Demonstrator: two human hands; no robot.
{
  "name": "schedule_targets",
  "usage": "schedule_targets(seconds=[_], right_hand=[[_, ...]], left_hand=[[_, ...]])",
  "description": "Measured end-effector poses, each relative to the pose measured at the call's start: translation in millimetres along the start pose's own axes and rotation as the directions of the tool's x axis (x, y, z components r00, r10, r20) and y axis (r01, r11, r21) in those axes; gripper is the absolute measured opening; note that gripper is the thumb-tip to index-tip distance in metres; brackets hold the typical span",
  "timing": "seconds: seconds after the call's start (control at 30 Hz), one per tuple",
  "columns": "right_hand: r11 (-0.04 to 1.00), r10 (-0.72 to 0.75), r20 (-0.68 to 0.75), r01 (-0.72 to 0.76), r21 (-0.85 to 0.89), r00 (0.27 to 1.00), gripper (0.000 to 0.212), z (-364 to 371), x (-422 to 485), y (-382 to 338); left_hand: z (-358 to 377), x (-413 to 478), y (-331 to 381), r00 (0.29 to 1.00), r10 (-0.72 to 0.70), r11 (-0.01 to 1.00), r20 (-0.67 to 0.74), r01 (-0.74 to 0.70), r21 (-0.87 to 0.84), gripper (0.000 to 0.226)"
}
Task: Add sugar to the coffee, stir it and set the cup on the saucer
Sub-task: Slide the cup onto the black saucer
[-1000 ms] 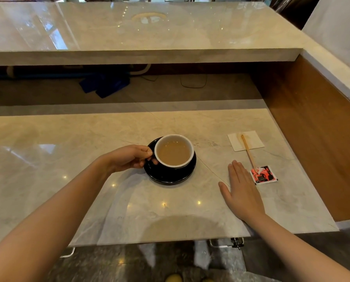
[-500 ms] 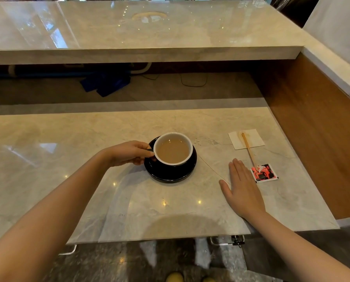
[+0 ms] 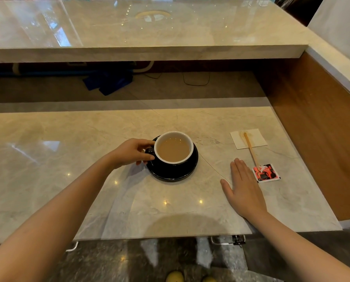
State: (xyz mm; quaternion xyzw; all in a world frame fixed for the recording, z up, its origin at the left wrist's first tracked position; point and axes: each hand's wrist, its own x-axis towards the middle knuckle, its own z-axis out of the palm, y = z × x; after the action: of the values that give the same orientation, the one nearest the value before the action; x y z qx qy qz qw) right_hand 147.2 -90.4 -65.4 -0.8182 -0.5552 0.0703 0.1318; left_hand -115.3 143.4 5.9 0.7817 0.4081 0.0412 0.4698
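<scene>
So the cup [image 3: 173, 147] sits on the black saucer [image 3: 173, 171], a bit off-centre toward the far side, full of milky coffee, and the left hand [image 3: 132, 152] has its thumb and fingers pinched round the handle, which sticks out on that hand's side. The right hand [image 3: 244, 190] lies flat, palm down, fingers together, holding nothing, on the marble counter [image 3: 88, 190], well off to the right of the saucer. What matters for the next bit: the cup is directly beyond the left hand's fingertips and already touching them, so that's the hand that finishes or lets go; the right one is way further off. I'd guess the task is pretty much at its end, cup looks seated, though I can't tell for sure if the base is fully down or still a hair lifted. Just beyond and right of the right hand's fingertips there's a torn red sugar packet [image 3: 266, 173], and a wooden stir stick [image 3: 250, 149] running away from it with its far end lying on a white napkin [image 3: 248, 138]. Nothing sits between the left hand and the cup, and nothing crowds the saucer, so letting go should be easy if done gently, since the coffee's near the rim.
</scene>
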Motion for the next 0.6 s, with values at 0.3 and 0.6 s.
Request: schedule_targets(seconds=[0.3, 0.6], right_hand=[[1.0, 0.012, -0.008, -0.012, 0.028, 1.0, 0.066, 0.8, -4.5, 5.4], [0.996, 0.021, -0.034, -0.018, 0.085, 0.999, 0.063, 0.1, -2.9, -0.4]], left_hand=[[3.4, 0.2, 4.8, 1.0, -0.024, 0.999, 0.001, 0.024, 0.028, 0.044], [12.1, -10.7, -0.8, 0.981, -0.092, 0.993, -0.173, 0.078, -0.087, 0.027]])
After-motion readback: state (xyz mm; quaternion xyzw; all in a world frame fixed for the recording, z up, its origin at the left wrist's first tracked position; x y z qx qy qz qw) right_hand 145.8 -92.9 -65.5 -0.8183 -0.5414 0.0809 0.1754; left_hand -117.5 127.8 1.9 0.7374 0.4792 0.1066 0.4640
